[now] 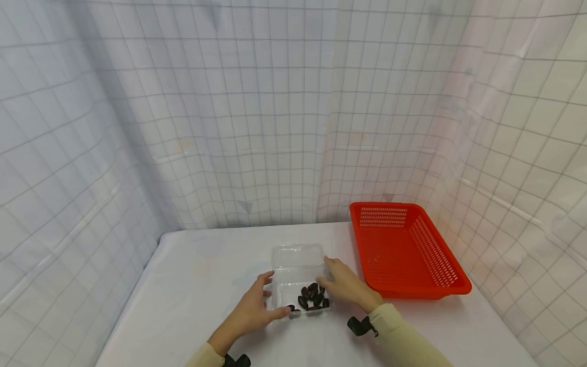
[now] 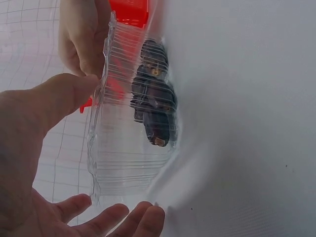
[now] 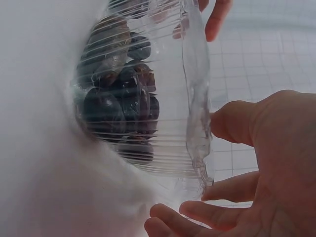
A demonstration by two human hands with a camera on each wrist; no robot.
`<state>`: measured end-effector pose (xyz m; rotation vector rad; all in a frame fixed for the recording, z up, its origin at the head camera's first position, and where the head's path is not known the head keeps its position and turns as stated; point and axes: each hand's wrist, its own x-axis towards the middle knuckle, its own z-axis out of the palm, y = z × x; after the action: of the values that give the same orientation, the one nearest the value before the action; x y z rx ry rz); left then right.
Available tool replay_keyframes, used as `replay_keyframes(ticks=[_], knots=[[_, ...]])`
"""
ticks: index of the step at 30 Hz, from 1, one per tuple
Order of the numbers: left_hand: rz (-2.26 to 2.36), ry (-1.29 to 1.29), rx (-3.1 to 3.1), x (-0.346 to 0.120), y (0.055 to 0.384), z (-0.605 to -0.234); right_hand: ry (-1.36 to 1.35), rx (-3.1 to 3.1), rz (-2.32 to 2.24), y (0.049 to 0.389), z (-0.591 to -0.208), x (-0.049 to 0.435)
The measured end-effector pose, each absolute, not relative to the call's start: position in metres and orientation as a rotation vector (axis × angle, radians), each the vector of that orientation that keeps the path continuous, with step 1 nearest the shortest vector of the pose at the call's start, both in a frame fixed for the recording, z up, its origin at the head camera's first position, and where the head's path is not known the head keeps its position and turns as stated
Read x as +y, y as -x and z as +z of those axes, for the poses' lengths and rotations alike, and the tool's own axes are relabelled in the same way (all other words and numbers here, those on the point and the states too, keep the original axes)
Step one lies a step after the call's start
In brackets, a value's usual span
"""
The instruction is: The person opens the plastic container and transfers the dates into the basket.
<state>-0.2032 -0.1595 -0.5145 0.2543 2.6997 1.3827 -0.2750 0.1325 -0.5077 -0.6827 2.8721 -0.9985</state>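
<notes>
A clear plastic clamshell box [image 1: 288, 291] stands on the table with its lid [image 1: 298, 256] folded back, away from me. Inside lie several dark brown, glossy oblong fruits that look like dates [image 1: 316, 298], mostly at the right side. My left hand [image 1: 251, 308] is spread at the box's left side, its thumb at the near rim and its other fingers loosely apart. On the opposite side, my right hand [image 1: 344, 281] reaches along the rim, thumb touching the edge and index fingertip near the hinge. Ribbed walls of the box show between thumb and fingers in both wrist views.
A red perforated plastic basket [image 1: 405, 294] sits on the white-covered table [image 1: 206, 265], right of the box. White grid-patterned curtains [image 1: 275, 112] hang behind the table and along both sides.
</notes>
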Motion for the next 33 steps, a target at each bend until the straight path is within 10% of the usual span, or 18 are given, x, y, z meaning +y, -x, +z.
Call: replay_keyframes(ticks=[33], knots=[[1.217, -0.411, 2.740, -0.165, 0.220, -0.520, 1.215, 2.670, -0.536, 0.290, -0.468, 0.111]])
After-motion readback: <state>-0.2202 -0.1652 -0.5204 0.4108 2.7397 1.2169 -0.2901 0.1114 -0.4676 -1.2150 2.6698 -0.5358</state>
